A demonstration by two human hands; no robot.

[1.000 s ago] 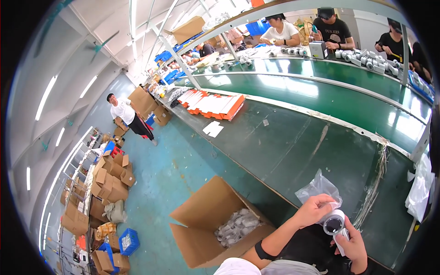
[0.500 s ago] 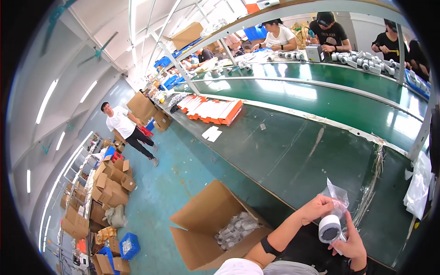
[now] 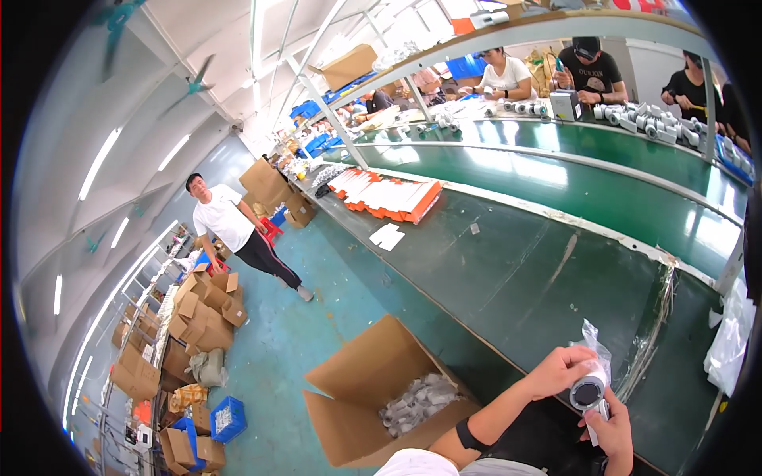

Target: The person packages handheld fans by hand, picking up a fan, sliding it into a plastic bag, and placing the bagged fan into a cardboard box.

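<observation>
Over the near right part of the green worktop I hold a white security camera (image 3: 588,390) with a round dark lens face turned toward me. A clear plastic bag (image 3: 597,343) covers its far end and sticks up beyond it. My left hand (image 3: 558,371) is closed on the bag and the top of the camera from the left. Lower down on the right, my right hand (image 3: 611,433) grips the camera by its white mount (image 3: 595,425). Some of the fingertips are hidden behind the camera.
An open cardboard box (image 3: 373,357) with several bagged pieces (image 3: 421,403) stands left of the worktop (image 3: 508,270). Orange-and-white cartons (image 3: 389,194) lie farther along it. Plastic bags (image 3: 730,337) hang at right. A person (image 3: 230,222) walks in the aisle; others work across the conveyor.
My left hand has moved from the bag's upper part down against the camera, and the bag now sits over its far end. The person in the aisle has come nearer.
</observation>
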